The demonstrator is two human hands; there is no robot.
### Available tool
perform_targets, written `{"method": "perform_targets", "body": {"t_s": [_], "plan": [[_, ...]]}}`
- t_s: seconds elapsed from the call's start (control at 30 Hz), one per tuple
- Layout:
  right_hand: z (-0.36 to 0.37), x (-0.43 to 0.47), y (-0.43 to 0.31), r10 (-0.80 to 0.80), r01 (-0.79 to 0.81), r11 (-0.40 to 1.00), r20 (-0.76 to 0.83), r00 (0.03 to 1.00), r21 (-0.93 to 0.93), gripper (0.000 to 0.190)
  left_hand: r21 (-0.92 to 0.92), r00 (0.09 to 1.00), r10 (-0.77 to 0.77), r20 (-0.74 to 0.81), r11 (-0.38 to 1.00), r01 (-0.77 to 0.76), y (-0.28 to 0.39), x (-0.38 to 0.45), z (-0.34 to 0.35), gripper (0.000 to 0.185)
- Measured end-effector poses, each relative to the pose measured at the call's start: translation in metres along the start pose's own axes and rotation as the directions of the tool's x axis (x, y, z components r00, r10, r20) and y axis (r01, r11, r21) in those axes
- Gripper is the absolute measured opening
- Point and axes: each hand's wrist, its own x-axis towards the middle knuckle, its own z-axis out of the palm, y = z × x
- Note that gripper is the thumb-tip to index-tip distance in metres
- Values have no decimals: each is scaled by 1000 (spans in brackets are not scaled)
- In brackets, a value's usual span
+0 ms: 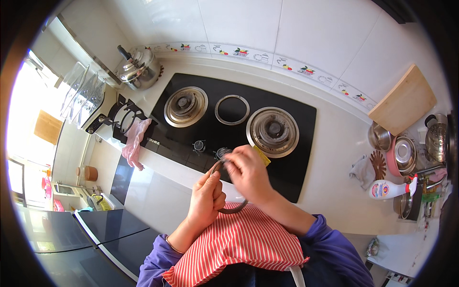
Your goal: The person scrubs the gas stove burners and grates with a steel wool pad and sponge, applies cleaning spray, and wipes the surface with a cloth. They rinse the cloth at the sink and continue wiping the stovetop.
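A round metal ring, likely a burner trim ring, is gripped on its left side by my left hand. My right hand is at the ring's upper edge, blurred, with a dark grey scouring pad under its fingers; the pad looks like steel wool. Both hands are over the front edge of a black glass gas hob. Its left burner and right burner have no pan supports on them. Another metal ring surrounds the middle position. Partly hidden behind my right hand lies something yellow.
A pan support and pink cloth lie left of the hob, near a pressure cooker. At right are a spray bottle, grey cloth, pink-rimmed bowl, steel bowl and leaning wooden board.
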Motion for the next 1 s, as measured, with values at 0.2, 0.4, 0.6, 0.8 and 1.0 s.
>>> {"method": "perform_targets", "body": {"t_s": [0.2, 0.4, 0.6, 0.8, 1.0], "plan": [[-4, -3, 5, 247, -248, 956, 25, 969, 155, 11, 28, 1000, -8, 23, 1000, 7, -3, -5, 0, 37], [-5, 1, -4, 150, -145, 980, -32, 988, 136, 10, 29, 998, 37, 44, 999, -39, -6, -5, -2, 40], [-8, 0, -4, 133, -127, 979, -28, 991, 157, 8, 67, 998, 33, 58, 997, -37, -7, -6, -1, 42], [-10, -11, 18, 367, -358, 924, -49, 929, 133, 7, 76, 995, 52, 86, 995, -58, -4, -9, 2, 26], [-2, -6, -3, 100, -98, 987, -12, 995, 129, 11, 22, 999, -5, 41, 1000, 4, -6, -8, -1, 25]]}}
